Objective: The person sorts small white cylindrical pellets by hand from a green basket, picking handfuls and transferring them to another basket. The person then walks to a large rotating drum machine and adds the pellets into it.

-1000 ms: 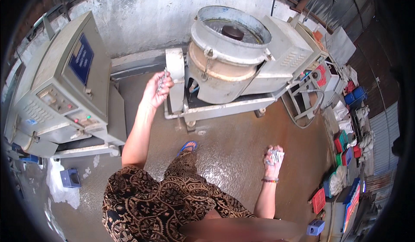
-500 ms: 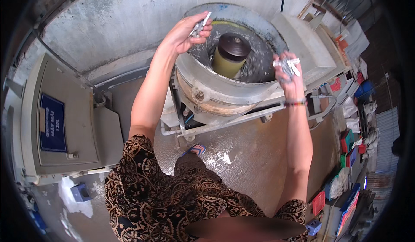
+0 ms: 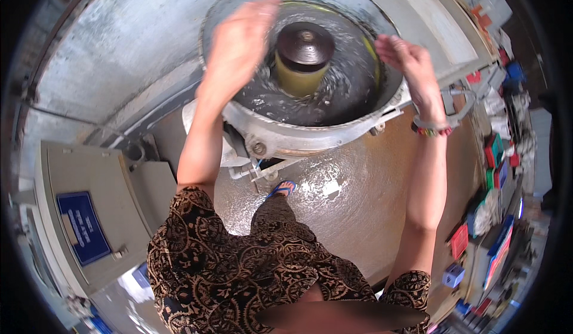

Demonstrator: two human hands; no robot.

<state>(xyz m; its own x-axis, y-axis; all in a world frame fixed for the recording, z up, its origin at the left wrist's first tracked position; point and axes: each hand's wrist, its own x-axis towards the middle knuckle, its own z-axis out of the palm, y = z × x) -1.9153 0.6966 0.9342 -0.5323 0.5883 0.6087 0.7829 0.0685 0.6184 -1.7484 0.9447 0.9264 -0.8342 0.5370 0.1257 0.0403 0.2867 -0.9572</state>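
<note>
A round grey tub machine (image 3: pixel 310 132) stands in front of me, a yellow-green column with a dark round cap (image 3: pixel 305 46) rising from its middle. Around the column lies a dark grey, wet-looking mass (image 3: pixel 340 104) with small shiny bits in it, streaked as if swirling. My left hand (image 3: pixel 242 47) is over the tub's left side, smeared by motion; whether anything is in it cannot be made out. At the right rim, my right hand (image 3: pixel 412 65) reaches inward with its fingers stretched out and nothing visible in them. A beaded bracelet (image 3: pixel 434 132) circles that wrist.
To the left stands a beige metal cabinet (image 3: pixel 101 185) with a blue sign (image 3: pixel 85 229). A pale concrete wall (image 3: pixel 119 47) curves behind. The floor (image 3: pixel 358 202) is wet and shiny. Red (image 3: pixel 459 241) and blue (image 3: pixel 453 275) baskets sit at the right.
Both hands held small flat silvery pieces before; none show in the right hand now, and its fingers have opened. The left hand has swept into a blur. The view has shifted toward the tub.
</note>
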